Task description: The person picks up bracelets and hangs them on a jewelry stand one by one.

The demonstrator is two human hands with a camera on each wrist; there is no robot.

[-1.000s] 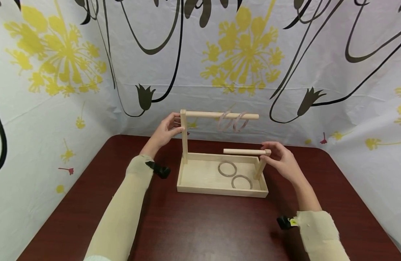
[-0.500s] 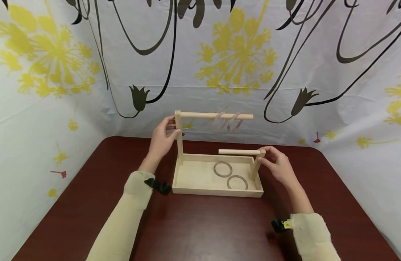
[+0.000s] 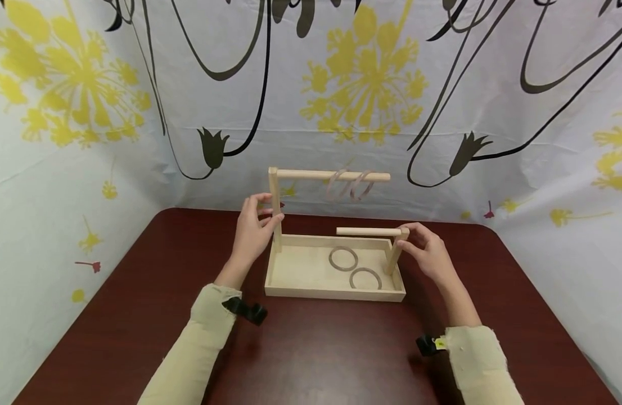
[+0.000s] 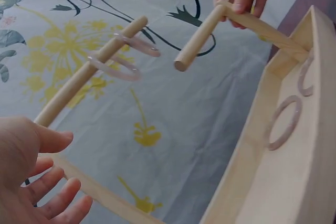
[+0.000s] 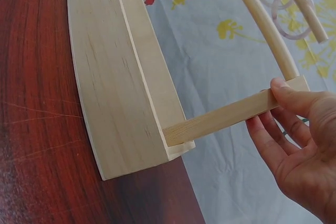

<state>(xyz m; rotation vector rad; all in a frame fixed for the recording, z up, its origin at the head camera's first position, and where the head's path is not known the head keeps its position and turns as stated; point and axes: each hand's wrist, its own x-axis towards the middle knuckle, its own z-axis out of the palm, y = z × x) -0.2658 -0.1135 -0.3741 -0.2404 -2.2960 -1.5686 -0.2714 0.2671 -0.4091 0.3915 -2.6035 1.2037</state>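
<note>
A pale wooden rack [image 3: 301, 292] has a tray base, a tall post [image 3: 274, 191] at left and a short post [image 3: 394, 256] at right, each bearing a horizontal rod. Two translucent pinkish rings [image 3: 360, 187] hang on the upper rod [image 3: 311, 175]. Two more rings [image 3: 343, 259] lie flat in the tray; the lower rod [image 3: 368, 231] carries none. My left hand [image 3: 252, 230] is at the tall post, its thumb across the front; the left wrist view shows loosely spread fingers [image 4: 58, 198]. My right hand [image 5: 307, 135] pinches the short post near its top between thumb and fingers.
The rack stands on a dark red-brown table [image 3: 311, 349] towards its back edge. A white cloth [image 3: 311, 112] printed with yellow and dark flowers hangs behind and at both sides. Black wrist cameras [image 3: 245, 310] sit on both sleeves.
My left hand has slid down the tall post, its fingers now lower. The right hand keeps its pinch on the short post. The head view has shifted slightly; the rings have stayed in place.
</note>
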